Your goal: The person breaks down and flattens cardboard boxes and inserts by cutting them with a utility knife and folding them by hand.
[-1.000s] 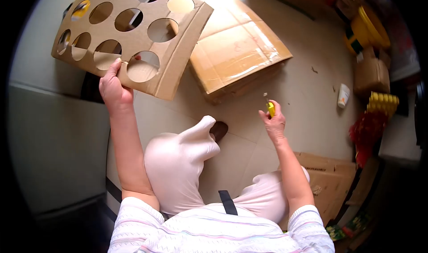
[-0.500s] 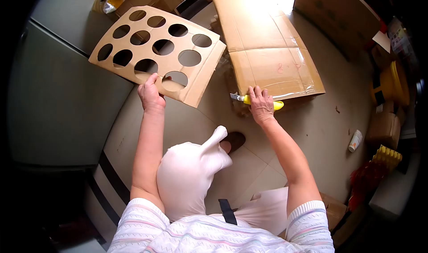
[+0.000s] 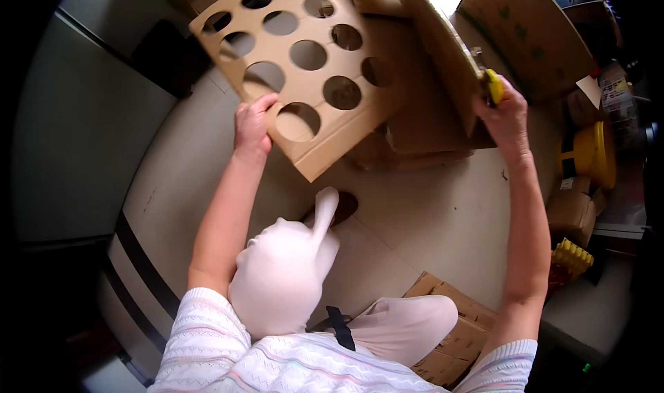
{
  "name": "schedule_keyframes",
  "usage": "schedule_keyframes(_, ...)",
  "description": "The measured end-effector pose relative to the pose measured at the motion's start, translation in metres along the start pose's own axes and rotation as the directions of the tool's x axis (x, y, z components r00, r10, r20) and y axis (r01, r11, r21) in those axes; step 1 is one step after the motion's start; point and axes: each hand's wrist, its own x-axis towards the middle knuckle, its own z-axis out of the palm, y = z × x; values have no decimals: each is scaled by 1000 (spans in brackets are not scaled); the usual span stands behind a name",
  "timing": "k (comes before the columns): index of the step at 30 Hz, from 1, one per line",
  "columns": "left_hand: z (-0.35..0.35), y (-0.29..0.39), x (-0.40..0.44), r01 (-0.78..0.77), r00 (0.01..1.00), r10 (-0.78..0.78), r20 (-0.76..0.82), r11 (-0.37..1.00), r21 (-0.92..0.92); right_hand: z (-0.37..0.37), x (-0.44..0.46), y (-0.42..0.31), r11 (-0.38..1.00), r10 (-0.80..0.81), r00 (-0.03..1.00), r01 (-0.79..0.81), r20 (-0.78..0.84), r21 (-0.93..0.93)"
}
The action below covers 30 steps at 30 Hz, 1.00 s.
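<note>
My left hand (image 3: 253,124) is closed on the near edge of a cardboard sheet (image 3: 315,88) with rows of round holes, tilted in the air. My right hand (image 3: 506,116) is closed round a yellow utility knife (image 3: 494,86) and is at the edge of a raised cardboard panel (image 3: 443,47). Whether its fingers also grip the panel is hard to tell. Beneath the panel lies more flat brown cardboard (image 3: 429,120), partly hidden by the holed sheet.
A large cardboard piece (image 3: 526,37) stands at the back right. Along the right are a yellow bucket (image 3: 595,156), a small carton (image 3: 573,213) and a yellow ridged object (image 3: 571,257). Flat cardboard (image 3: 453,337) lies by my knee. A grey cabinet (image 3: 83,130) stands left.
The top cardboard panel has swung up from lying flat to steeply tilted. My right hand has moved up and right with the knife. The holed sheet has shifted right and turned.
</note>
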Motion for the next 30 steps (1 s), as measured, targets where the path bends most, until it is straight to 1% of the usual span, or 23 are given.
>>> schedule_keyframes(1, 14, -8, 6, 17, 999, -18, 49, 1000, 8, -10, 3, -3, 977, 153, 986, -161, 65, 141)
schedule_keyframes(2, 28, -16, 14, 36, 994, -37, 98, 999, 18, -17, 6, -6, 961, 216, 974, -225, 74, 163)
schedule_keyframes(4, 55, -36, 37, 119, 969, -128, 212, 991, 55, -28, 6, -10, 927, 340, 936, -351, 94, 133)
schedule_keyframes(6, 89, -61, 60, 60, 956, -80, 283, 995, 78, -32, 1, -5, 905, 346, 934, -357, 90, 233)
schedule_keyframes(8, 110, -108, 112, 44, 989, -68, 133, 983, 176, -35, -3, -1, 877, 357, 931, -361, 72, 318)
schedule_keyframes(9, 119, -103, 116, 90, 982, -118, 145, 979, 183, -38, -4, 1, 863, 366, 929, -361, 54, 353)
schedule_keyframes(10, 125, -97, 118, 147, 968, -170, 184, 980, 134, -42, -5, 5, 849, 376, 926, -358, 33, 388)
schedule_keyframes(12, 118, -85, 126, 182, 955, -206, 211, 975, 132, -57, -3, 20, 848, 368, 929, -349, 30, 398)
schedule_keyframes(13, 115, -83, 125, 239, 944, -246, 221, 969, 58, -64, -3, 23, 843, 377, 926, -354, 23, 405)
schedule_keyframes(14, 115, -83, 121, 266, 937, -268, 226, 963, 41, -67, -3, 24, 835, 387, 922, -359, 18, 418)
schedule_keyframes(16, 122, -111, 135, 157, 955, -190, 229, 976, 152, -65, 0, 25, 852, 361, 932, -320, -23, 415)
schedule_keyframes(17, 131, -123, 138, 157, 946, -209, 249, 964, 212, -65, 0, 26, 846, 359, 933, -309, -34, 435)
schedule_keyframes(18, 146, -129, 135, 98, 954, -155, 258, 971, 219, -63, -1, 26, 840, 360, 932, -303, -43, 450)
schedule_keyframes(20, 168, -153, 145, 145, 957, -193, 217, 965, 219, -61, -5, 22, 840, 392, 920, -350, -18, 414)
schedule_keyframes(22, 187, -169, 142, 374, 894, -363, 264, 927, 8, -57, -4, 14, 849, 397, 918, -363, -9, 384)
schedule_keyframes(23, 191, -191, 155, 379, 869, -396, 298, 918, 116, -51, -4, 8, 855, 389, 921, -359, -5, 375)
schedule_keyframes(24, 192, -199, 155, 388, 865, -406, 294, 914, 119, -45, -5, 1, 858, 383, 924, -357, 1, 369)
schedule_keyframes(25, 189, -208, 153, 400, 861, -418, 289, 908, 122, -36, -7, -8, 872, 387, 921, -380, 42, 307)
schedule_keyframes(26, 186, -217, 150, 413, 856, -432, 284, 902, 127, -23, -13, -11, 894, 361, 931, -359, 45, 267)
schedule_keyframes(27, 172, -227, 156, 385, 856, -436, 279, 897, 218, -8, -19, -11, 914, 333, 941, -336, 50, 227)
schedule_keyframes(28, 164, -236, 159, 385, 858, -434, 276, 898, 215, 7, -28, -6, 990, 137, 990, -135, 46, -50)
schedule_keyframes(29, 157, -246, 160, 384, 860, -432, 272, 898, 214, 24, -36, -16, 988, 59, 996, -48, 71, -146)
schedule_keyframes(30, 146, -257, 162, 384, 862, -433, 263, 898, 216, 42, -46, -15, 982, -16, 994, 35, 104, -184)
